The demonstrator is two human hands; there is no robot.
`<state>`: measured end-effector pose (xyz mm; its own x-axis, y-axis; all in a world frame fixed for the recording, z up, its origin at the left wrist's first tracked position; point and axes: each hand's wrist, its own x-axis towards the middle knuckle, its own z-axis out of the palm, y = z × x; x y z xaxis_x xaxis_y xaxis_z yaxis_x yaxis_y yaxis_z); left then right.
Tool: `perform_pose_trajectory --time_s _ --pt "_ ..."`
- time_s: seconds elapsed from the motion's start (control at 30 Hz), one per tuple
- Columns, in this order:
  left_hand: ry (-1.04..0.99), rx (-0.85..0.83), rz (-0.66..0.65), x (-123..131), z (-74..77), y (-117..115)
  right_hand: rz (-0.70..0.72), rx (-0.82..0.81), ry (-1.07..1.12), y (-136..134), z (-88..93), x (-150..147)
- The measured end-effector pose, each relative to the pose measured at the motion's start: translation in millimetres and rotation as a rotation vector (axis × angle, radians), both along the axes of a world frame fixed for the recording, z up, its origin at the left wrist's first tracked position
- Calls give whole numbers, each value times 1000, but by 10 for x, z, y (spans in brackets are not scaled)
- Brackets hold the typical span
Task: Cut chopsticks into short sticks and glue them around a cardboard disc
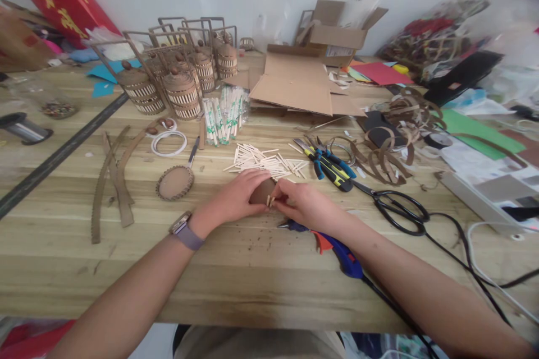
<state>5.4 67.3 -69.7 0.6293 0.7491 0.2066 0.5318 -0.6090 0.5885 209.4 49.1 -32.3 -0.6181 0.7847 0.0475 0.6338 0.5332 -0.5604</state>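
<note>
Pale wooden worktable (252, 269) cluttered w/ craft supplies, white wall behind. At centre-front, a person's left hand (238, 197), purple-strapped watch (184, 229) on the wrist, is curled over a small brown rounded cardboard piece (260, 190), fingers pressed on its top, holding it on the table. The right hand (304, 206) meets it from the other side, thumb & forefinger pinching two short pale wooden sticks (269, 200) against the piece's near edge. Just beyond the hands: a loose pile of pale wooden sticks (263, 160). Under the right wrist lies a blue glue gun w/ orange trigger (343, 258), black cord trailing off. To the right: blue-and-yellow-handled pliers (330, 167) & black scissors (400, 212). To the left: round cardboard disc w/ corrugated rim (174, 182) & curved cardboard strips (110, 179). At back: a cluster of slatted cardboard lanterns (181, 92) & a flattened cardboard box (297, 84).
</note>
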Motion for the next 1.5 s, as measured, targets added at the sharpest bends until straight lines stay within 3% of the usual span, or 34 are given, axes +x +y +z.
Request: perform_pose_trajectory --time_s 0.6,1.0,1.13,1.27,1.4,1.5 --pt "0 22 8 31 12 -14 46 82 -69 6 -23 -17" --pt "18 72 81 143 -5 -82 46 96 -78 -4 -56 -20" --pt "39 71 91 150 10 -111 43 210 -25 -44 70 1" --pt "83 89 91 143 11 -124 -114 353 18 -207 362 194" --pt "96 104 95 142 -2 -127 -255 112 -291 -480 532 508" --pt "102 114 101 148 -17 -128 -331 -89 -488 -658 467 641"
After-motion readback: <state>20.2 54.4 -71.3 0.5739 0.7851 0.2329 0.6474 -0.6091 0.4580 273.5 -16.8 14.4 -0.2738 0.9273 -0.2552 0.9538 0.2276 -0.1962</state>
